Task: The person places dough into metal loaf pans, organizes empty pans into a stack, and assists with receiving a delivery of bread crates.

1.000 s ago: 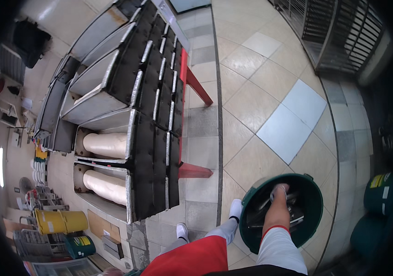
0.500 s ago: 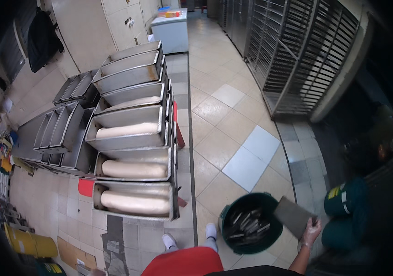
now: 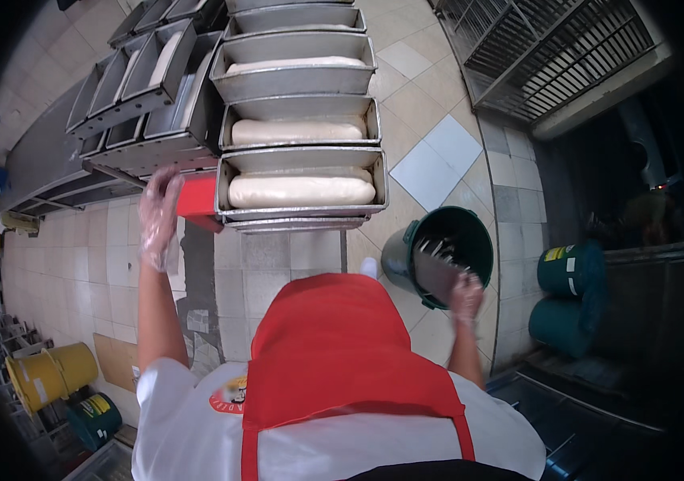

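My right hand (image 3: 467, 297), in a clear plastic glove, grips a flat grey plate (image 3: 431, 274) by its near edge. That plate reaches down into the mouth of a round dark green bin (image 3: 476, 239), which holds several metal pieces (image 3: 435, 246). On the left, my gloved left hand (image 3: 160, 210) is raised with its fingers partly apart and nothing seen in them. It is nearest a red stool (image 3: 197, 195) and the metal loaf pans. Long pale dough rolls lie in those pans; the closest dough roll (image 3: 302, 191) fills most of its loaf pan (image 3: 302, 214).
More loaf pans (image 3: 129, 100) stand on a metal table (image 3: 41, 152) at the left. A barred rack (image 3: 566, 60) is at the far right. Green containers (image 3: 570, 268) sit right of the bin, a yellow container (image 3: 52, 375) at lower left. My red apron (image 3: 330, 345) hangs between my arms.
My view has tilted down, closer to the pans. The plate in my right hand has moved from beside the bin into its mouth. My left hand has come up beside the red stool.
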{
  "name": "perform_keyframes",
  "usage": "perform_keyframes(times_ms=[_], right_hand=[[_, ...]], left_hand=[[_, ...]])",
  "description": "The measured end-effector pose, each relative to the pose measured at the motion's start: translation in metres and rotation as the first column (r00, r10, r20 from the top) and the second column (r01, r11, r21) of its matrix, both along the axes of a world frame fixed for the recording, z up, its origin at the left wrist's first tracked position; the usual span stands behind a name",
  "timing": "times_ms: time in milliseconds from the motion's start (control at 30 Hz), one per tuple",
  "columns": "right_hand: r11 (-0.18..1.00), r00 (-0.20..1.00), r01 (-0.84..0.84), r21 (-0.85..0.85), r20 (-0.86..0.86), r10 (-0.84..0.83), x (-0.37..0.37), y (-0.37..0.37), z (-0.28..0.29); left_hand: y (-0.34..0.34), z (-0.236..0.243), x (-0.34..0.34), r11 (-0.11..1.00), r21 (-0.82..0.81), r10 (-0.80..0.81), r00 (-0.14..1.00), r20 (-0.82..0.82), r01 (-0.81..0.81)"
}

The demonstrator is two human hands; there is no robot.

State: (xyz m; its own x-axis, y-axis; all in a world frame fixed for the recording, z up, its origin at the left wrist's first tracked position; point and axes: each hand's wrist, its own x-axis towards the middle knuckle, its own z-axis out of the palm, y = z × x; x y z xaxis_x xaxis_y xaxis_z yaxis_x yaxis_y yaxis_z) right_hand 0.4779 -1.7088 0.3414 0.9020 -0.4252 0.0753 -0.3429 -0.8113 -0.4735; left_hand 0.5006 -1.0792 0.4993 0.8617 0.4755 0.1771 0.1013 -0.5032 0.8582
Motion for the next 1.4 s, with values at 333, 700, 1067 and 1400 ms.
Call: perform_keyframes(times_ms=[333, 700, 1067, 1400], right_hand=[[0.612, 0.962, 0.032, 0.79, 0.141, -0.233, 0.19, -0.116, 0.177], [0.538, 0.959, -0.041, 0.842, -0.118, 0.258, 0.446, -0.089, 0.034], [0.549, 0.91, -0.216, 0.807, -0.037, 0.412, 0.41, 0.077, 0.055], [0.618, 0.897, -0.39, 0.683, 0.128, 0.424, 0.355, 0.241, 0.055]], left_hand=[[-0.018, -0.044, 0.11, 0.994, 0.048, 0.112, 0.94, -0.322, -0.102], [-0.083, -0.077, 0.137, 0.762, 0.544, 0.478, 0.872, -0.106, -0.352], [-0.081, -0.074, 0.141, 0.881, 0.257, 0.435, 0.893, -0.116, -0.396], [-0.051, -0.075, 0.134, 0.807, -0.407, 0.392, 0.904, -0.173, -0.428]])
